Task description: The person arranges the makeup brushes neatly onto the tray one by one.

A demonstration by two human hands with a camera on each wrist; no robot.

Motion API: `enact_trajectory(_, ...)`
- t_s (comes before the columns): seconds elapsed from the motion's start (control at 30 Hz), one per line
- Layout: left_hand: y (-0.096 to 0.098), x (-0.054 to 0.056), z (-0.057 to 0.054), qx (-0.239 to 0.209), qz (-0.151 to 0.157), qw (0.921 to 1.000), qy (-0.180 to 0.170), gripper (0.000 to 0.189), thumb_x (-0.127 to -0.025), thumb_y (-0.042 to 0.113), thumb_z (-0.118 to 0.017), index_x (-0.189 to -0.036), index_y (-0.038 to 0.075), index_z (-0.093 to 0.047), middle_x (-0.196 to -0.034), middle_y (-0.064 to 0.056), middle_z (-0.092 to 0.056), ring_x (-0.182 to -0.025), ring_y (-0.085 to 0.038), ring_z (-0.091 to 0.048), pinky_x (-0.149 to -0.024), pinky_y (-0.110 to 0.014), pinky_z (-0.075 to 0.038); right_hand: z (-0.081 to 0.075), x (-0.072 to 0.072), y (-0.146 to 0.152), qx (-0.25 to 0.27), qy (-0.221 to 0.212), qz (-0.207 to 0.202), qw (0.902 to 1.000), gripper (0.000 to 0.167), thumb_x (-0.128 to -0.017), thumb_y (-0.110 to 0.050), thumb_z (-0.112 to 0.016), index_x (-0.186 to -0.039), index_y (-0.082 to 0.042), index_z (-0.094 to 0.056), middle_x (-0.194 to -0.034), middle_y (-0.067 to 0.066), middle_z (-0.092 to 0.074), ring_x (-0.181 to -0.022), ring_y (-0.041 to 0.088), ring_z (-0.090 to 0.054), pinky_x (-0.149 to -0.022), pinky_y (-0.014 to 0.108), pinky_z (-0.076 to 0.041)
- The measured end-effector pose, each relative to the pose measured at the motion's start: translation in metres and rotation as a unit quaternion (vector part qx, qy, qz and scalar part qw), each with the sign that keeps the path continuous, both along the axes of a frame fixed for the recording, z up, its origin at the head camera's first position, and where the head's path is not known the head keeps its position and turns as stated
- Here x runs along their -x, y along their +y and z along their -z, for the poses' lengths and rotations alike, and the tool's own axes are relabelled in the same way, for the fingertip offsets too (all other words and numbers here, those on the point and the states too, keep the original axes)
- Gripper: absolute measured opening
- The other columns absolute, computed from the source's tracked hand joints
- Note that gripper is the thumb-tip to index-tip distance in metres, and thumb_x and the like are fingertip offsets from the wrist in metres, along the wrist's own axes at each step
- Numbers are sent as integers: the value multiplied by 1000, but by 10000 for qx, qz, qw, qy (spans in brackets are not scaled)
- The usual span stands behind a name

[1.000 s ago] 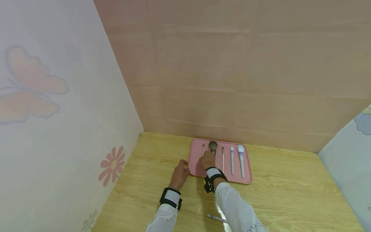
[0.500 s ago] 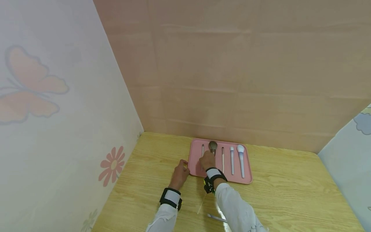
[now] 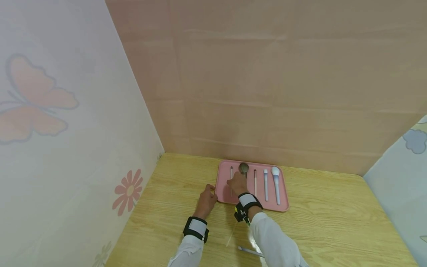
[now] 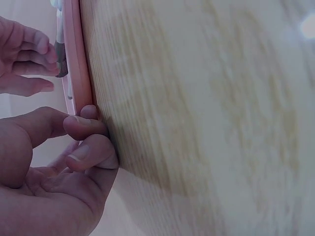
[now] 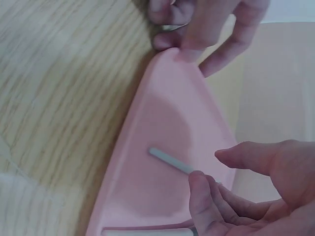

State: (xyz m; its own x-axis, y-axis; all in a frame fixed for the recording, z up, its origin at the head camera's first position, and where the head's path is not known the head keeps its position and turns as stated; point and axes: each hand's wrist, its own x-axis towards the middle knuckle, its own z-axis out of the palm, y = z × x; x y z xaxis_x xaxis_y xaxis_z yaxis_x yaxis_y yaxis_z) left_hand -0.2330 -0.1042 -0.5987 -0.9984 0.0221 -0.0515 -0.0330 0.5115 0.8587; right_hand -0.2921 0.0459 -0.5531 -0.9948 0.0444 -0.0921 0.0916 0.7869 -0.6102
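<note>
A pink tray (image 3: 222,185) holds several makeup brushes laid side by side. My left hand (image 3: 207,200) pinches its near left corner, thumb and fingers at the rim. Over the tray's left half is my right hand (image 3: 238,183). In the right wrist view its thumb and fingers stand apart, fingertips right by the pale handle (image 5: 170,160) of the leftmost slim brush (image 3: 231,173). A large brush with dark bristles (image 3: 244,167) is partly hidden behind that hand. To the right lie a slim dark-tipped brush (image 3: 255,181) and two blue-and-white brushes, one small (image 3: 265,185), one large (image 3: 276,181).
Another brush (image 3: 250,252) lies on the wooden table (image 3: 333,218) near the front, partly under the right sleeve. A thin pale strand (image 3: 231,234) shows below the right wristband. Behind the tray rises a brown backdrop (image 3: 233,92), with a patterned wall (image 3: 83,167) at the left.
The head view has shifted slightly. My right hand has moved a little over the tray, its fingers now stretched further left. The left hand stays at the tray corner.
</note>
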Motion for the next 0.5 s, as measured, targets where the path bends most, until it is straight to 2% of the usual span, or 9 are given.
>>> enact_trajectory(0.13,0,1,-2,-12,2,10000,-40,29,-94,2,-57,-122,-2,-52,-74,-6,-59,-60,-14,-48,-54,-27,-37,-7,-3,3,265,-12,-3,9996,20,-88,-11,-67,-75,3,-63,-59,7,-56,-49,16,-49,-50,28,-40)
enact_trajectory(0.27,0,1,-4,-30,0,9999,-115,30,-95,3,-56,-124,-1,-52,-77,-7,-61,-62,-14,-49,-55,-27,-38,-9,-8,8,451,123,-149,9988,32,-88,-10,-66,-61,-5,-50,-50,-2,-40,-44,11,-39,-46,25,-34)
enact_trajectory(0.4,0,0,-2,-62,-24,9999,-108,30,-95,5,-56,-125,-1,-52,-79,-8,-61,-63,-15,-50,-56,-28,-39,-10,-19,18,436,644,-444,9960,50,-84,-6,-65,-49,-16,-31,-47,-12,-20,-42,5,-21,-44,22,-22)
enact_trajectory(0.5,0,0,3,-24,-9,9999,-116,30,-95,5,-56,-124,-1,-52,-77,-7,-62,-62,-14,-49,-55,-27,-39,-13,-31,27,435,941,-587,9929,47,-81,-2,-65,-49,-14,-32,-49,-10,-19,-46,6,-18,-45,23,-19)
